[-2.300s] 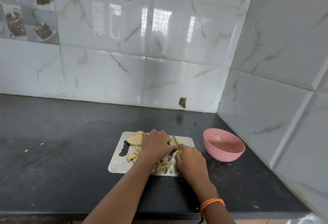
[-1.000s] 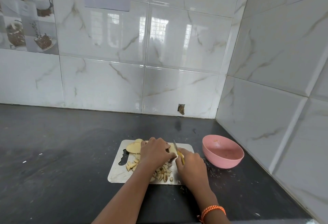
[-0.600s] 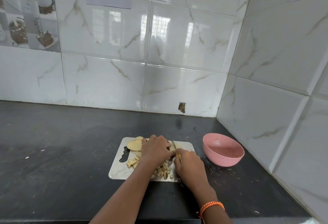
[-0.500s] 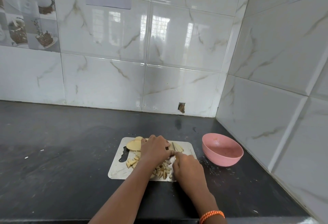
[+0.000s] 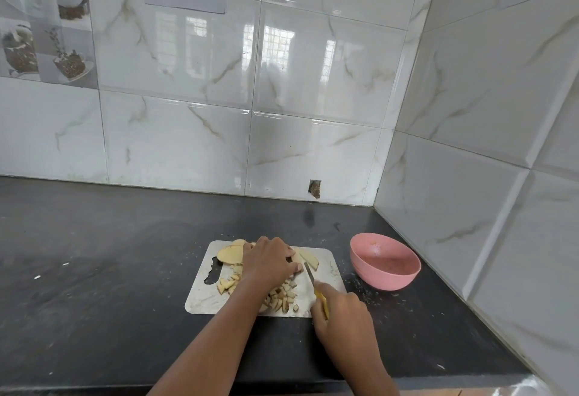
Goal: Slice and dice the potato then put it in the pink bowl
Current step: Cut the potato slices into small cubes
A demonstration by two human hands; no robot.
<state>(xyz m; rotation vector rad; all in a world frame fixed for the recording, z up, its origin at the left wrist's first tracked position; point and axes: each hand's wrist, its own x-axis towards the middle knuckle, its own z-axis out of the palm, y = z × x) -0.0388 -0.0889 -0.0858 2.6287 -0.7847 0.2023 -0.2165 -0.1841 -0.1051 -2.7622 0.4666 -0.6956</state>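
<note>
The right hand (image 5: 343, 311) is clenched around the yellow handle of a knife (image 5: 315, 283), at the near right corner of the cutting board (image 5: 203, 298); the blade points away across the board, its tip close to the left hand's fingers. The left hand (image 5: 269, 262) lies knuckles-up over the middle of the board with fingers curled down onto a potato piece (image 5: 296, 257); how firmly it grips is hard to tell, since the fingers hide most of it. Diced potato (image 5: 282, 298) is heaped on the near half of the board, and flat potato slices (image 5: 230, 254) lie at its far left. The pink bowl (image 5: 385, 262) stands on the dark surface (image 5: 94, 270) just right of the board, with no potato pieces showing in it.
</note>
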